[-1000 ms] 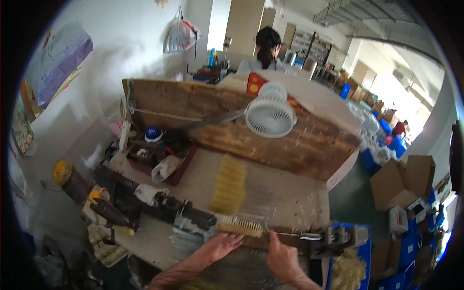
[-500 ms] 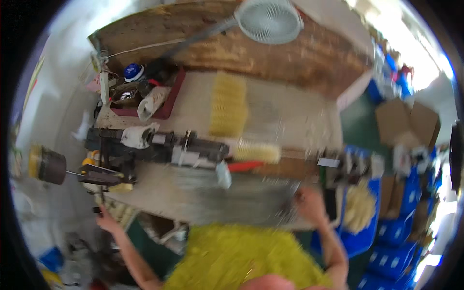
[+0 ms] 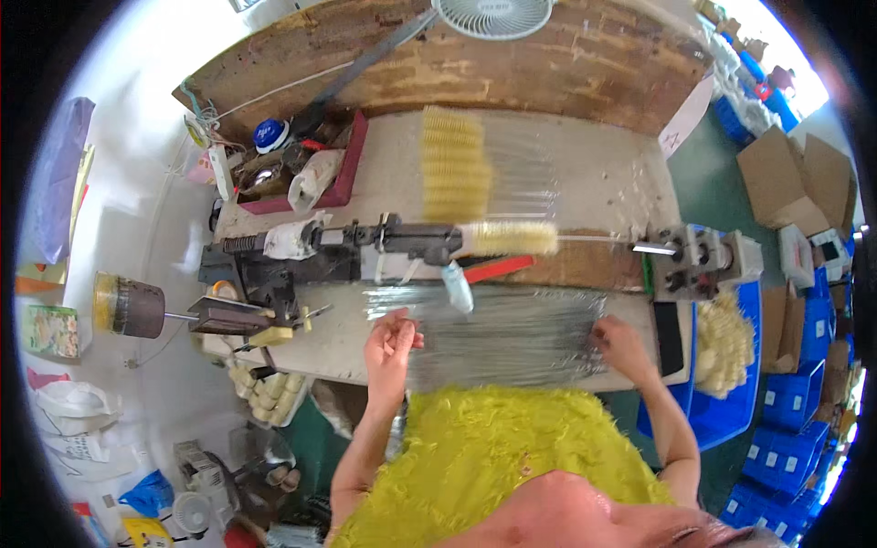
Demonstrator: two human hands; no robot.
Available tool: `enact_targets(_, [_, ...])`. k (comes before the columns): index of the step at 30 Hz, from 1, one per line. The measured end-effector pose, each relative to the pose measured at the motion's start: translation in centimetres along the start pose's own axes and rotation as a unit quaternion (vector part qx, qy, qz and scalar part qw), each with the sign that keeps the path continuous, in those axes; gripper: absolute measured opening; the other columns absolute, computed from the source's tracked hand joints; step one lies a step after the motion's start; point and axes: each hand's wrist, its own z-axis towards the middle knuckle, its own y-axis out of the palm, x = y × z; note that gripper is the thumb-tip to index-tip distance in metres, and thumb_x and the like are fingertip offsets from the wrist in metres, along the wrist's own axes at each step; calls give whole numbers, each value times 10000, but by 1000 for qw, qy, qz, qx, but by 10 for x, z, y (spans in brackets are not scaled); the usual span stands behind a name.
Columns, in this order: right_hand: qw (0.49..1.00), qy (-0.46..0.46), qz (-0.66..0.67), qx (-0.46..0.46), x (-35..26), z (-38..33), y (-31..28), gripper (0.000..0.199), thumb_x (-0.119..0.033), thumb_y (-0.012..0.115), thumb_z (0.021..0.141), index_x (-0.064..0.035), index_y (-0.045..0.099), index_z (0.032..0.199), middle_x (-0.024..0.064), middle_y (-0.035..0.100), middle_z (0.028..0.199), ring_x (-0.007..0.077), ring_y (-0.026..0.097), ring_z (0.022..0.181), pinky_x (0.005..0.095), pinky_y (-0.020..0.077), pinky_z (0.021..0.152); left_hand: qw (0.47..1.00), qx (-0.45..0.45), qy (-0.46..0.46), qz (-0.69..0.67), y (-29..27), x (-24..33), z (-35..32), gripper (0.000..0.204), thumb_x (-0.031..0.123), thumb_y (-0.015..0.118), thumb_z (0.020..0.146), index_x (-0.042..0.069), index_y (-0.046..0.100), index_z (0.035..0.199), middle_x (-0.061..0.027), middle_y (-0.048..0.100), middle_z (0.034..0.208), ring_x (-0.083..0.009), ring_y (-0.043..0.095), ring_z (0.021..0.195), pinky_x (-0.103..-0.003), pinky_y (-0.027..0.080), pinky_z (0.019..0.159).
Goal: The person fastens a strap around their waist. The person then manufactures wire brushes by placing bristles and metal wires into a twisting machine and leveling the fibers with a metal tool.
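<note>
A layer of thin metallic rods [image 3: 502, 338] lies along the front of the bench. My left hand [image 3: 391, 352] is at its left end, thumb and fingers bent together; what they hold, if anything, does not show. At the right end my right hand [image 3: 623, 345] has its fingertips curled in on the rod ends. Beyond both hands, a brush with pale bristles [image 3: 516, 238] sits on a thin shaft in a dark bench machine [image 3: 420, 241]. A red handle [image 3: 498, 268] and a pale blue piece [image 3: 459, 289] are just below it.
Several pale bristle brushes [image 3: 452, 164] lie in rows farther back. A dark red box of odds and ends [image 3: 343, 173] stands at the back left, a fan [image 3: 493, 14] overhead. To the right are a metal fixture [image 3: 699, 260] and a blue bin [image 3: 749, 329] of pale bristle pieces.
My left hand has let go of a dark lever grip at the far left and come right to the rods. My right hand stays at their right end. The whole view has shifted slightly.
</note>
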Motion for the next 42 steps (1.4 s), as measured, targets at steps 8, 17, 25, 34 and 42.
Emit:
enact_targets(8, [998, -31, 48, 11, 6, 6, 2, 116, -49, 625, 755, 1, 566, 841, 168, 563, 825, 350, 575, 743, 401, 454, 643, 991, -97, -85, 33, 29, 5, 20, 392, 142, 586, 882, -51, 460, 1198, -77, 546, 1063, -132, 524, 978, -256, 422, 876])
enact_targets(17, [996, -34, 70, 42, 6, 10, -12, 164, -102, 641, 755, -3, 563, 859, 165, 572, 851, 372, 577, 774, 420, 472, 653, 947, -114, -259, -151, 75, 11, 57, 208, 160, 636, 844, 26, 527, 960, -57, 572, 847, -143, 558, 759, -284, 478, 697])
enact_targets(25, [996, -76, 23, -35, 18, 9, -6, 159, -107, 638, 765, 1, 558, 851, 151, 555, 877, 351, 565, 822, 419, 460, 698, 795, -206, -415, -392, 93, 23, 58, 300, 177, 615, 838, 121, 423, 614, 45, 382, 524, -39, 261, 412, -204, 221, 348])
enact_targets(34, [998, -31, 2, -63, 14, 5, -12, 176, -111, 632, 752, -31, 542, 881, 129, 548, 900, 351, 565, 831, 436, 456, 682, 613, -273, -112, -733, 3, 86, 43, 440, 450, 536, 875, 41, 526, 712, -11, 475, 489, -78, 386, 361, -222, 312, 309])
enact_targets(42, [998, -20, 56, 2, 29, -8, -6, 170, -97, 638, 751, -31, 547, 877, 130, 548, 871, 339, 562, 828, 417, 452, 685, 923, -321, -29, -208, 4, 58, 15, 549, 491, 540, 860, -43, 582, 976, -87, 595, 652, -141, 523, 487, -258, 423, 439])
